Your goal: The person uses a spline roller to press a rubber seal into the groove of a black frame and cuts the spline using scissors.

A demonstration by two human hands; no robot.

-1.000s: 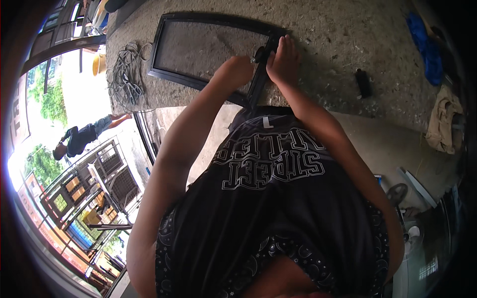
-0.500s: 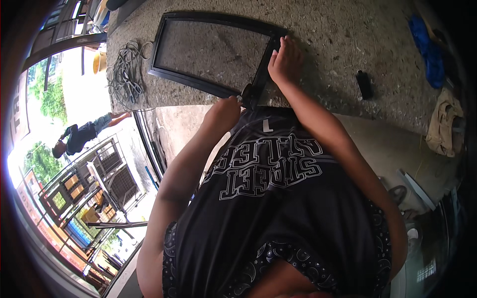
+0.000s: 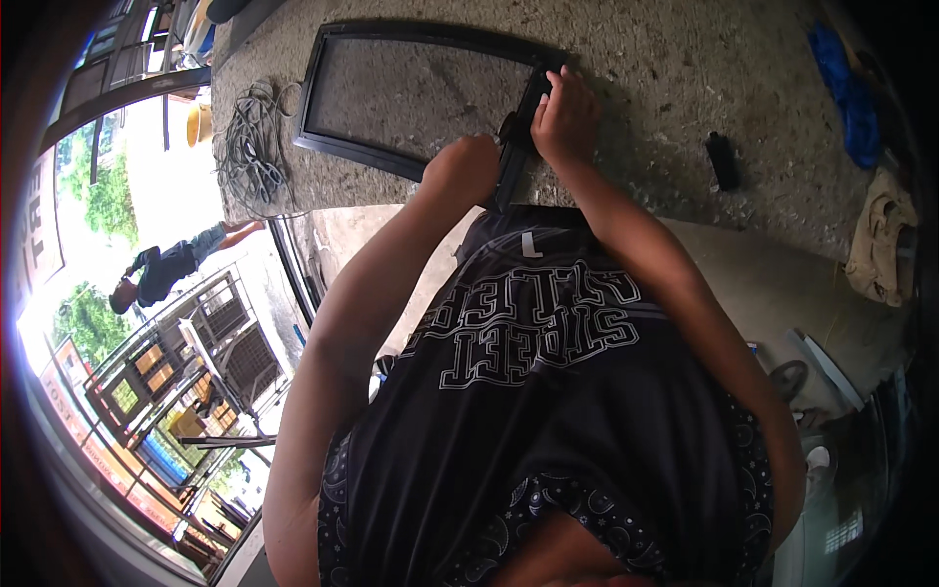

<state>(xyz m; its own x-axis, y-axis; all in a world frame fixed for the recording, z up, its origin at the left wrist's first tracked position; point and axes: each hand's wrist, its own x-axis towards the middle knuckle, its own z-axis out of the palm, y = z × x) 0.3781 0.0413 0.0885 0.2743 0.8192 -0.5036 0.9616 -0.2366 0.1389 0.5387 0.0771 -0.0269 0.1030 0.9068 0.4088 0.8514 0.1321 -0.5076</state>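
A black window-screen frame [image 3: 364, 154] with dark mesh [image 3: 416, 93] stretched across it lies on the rough, speckled worktop. My left hand [image 3: 462, 169] is closed around a small roller-like hand tool [image 3: 507, 128], mostly hidden by the fingers. Its dark round end rests at the frame's right side rail, near the front corner. My right hand [image 3: 567, 119] lies on that same rail, farther back, with fingers stretched out and nothing gripped.
A tangled coil of thin cord [image 3: 250, 147] sits left of the frame. A small black block-shaped object [image 3: 721, 161] lies to the right, with a blue cloth [image 3: 843, 98] and tan fabric [image 3: 880, 245] beyond. A person [image 3: 166, 271] stands outside at left.
My left hand has slid the tool up along the right rail, away from my body. The right hand has stayed nearly in place on the frame.
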